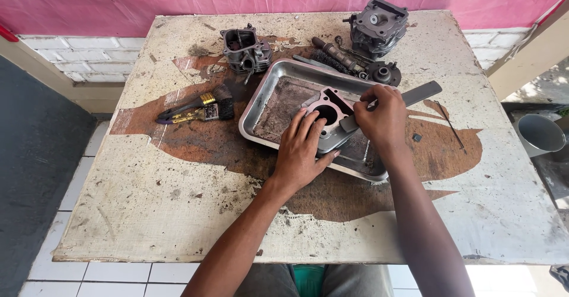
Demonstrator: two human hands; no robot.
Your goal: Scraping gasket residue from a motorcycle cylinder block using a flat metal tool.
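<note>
A grey metal engine cylinder block (332,108) with a round bore lies in a steel tray (267,104) on a worn table (178,202). My left hand (301,150) rests flat on the block's near side, fingers spread, holding it down. My right hand (382,114) grips a flat grey scraper blade (419,93) whose tip lies on the block's top face, its other end sticking out to the right over the tray rim.
Two paint brushes (198,108) lie left of the tray. An engine part (245,49) stands behind it, another (377,25) at the back right, with a wire brush and small round part (383,72) between. A thin rod (450,122) lies right. A metal cup (538,134) sits off-table.
</note>
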